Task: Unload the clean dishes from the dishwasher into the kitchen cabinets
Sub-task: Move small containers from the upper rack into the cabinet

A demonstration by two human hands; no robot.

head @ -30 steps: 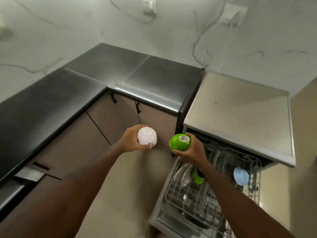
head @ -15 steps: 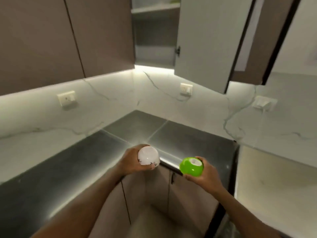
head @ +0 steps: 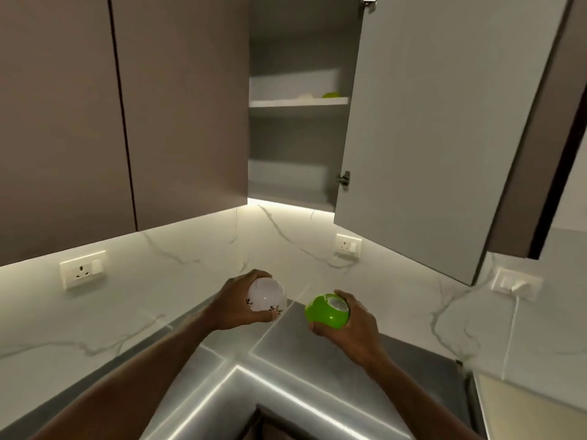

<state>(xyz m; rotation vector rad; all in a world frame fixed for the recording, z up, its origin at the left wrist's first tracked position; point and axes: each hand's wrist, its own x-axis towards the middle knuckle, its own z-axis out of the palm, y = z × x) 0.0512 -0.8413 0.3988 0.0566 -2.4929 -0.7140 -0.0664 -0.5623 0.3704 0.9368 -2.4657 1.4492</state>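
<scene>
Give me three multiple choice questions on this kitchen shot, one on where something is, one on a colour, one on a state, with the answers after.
1. Where is the small green item inside the cabinet?
A. bottom shelf
B. upper shelf
C. on the counter

2. What colour is the bowl in the right hand?
A. green
B. blue
C. red

3. What state is the cabinet door above the counter in?
A. shut
B. removed
C. swung open

Answers: 1 B, it sits on the upper shelf near its right end. 2 A, the right hand grips a green bowl, while the left hand holds a white bowl. 3 C, the door stands open on its hinge, showing the shelves.
</scene>
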